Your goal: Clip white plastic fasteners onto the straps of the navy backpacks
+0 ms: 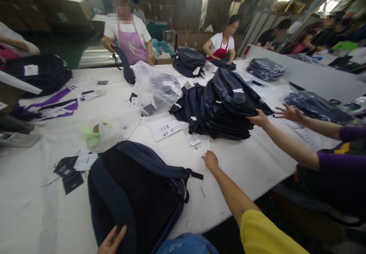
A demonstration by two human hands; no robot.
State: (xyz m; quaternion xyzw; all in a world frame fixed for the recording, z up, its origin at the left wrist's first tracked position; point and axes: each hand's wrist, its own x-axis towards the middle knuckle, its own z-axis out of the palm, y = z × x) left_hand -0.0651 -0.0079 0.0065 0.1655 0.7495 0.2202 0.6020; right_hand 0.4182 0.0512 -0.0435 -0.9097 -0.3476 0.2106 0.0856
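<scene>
L hand (112,242) on backpack (143,193), R hand (211,160) apart, nr tags (194,139), both grips unclear; too long a pull cd. tip backpack off bench's (257,158) near edge.

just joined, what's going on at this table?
The wearer's left hand is on a dark backpack lying on the white table. The right hand is beside some white tags. To the right, a co-worker's hand is at a stack of backpacks. Loose black tags lie left of the nearer backpack.
</scene>
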